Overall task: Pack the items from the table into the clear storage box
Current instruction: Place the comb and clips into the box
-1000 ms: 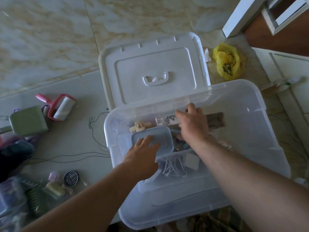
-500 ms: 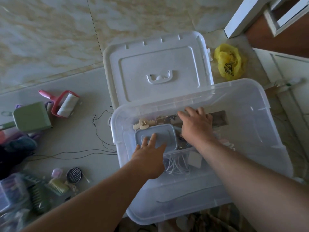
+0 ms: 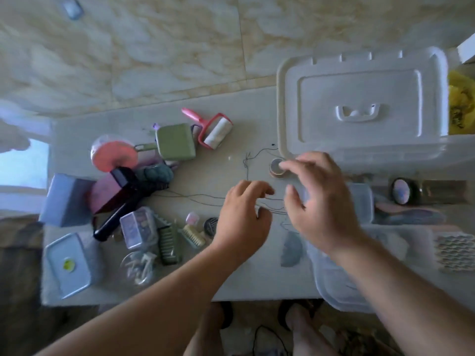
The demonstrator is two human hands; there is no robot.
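The clear storage box sits at the table's right end, holding a small blue-lidded container and other bits. Its white lid lies behind it. Both hands hover over the table just left of the box. My left hand has its fingers curled loosely above a thin dark thread, holding nothing. My right hand is spread open, its fingertips close to a small tape roll. A pile of items lies further left: a pink lint roller, a green case, a pink round disc.
More items lie on the table's left: a blue box, a blue-lidded tub, a black handle, a green comb, a small brush. A yellow bag lies at the far right. My feet show below the table edge.
Both hands have come out of the storage box and moved left over the table. The view has swung left, bringing the pile of items into sight.
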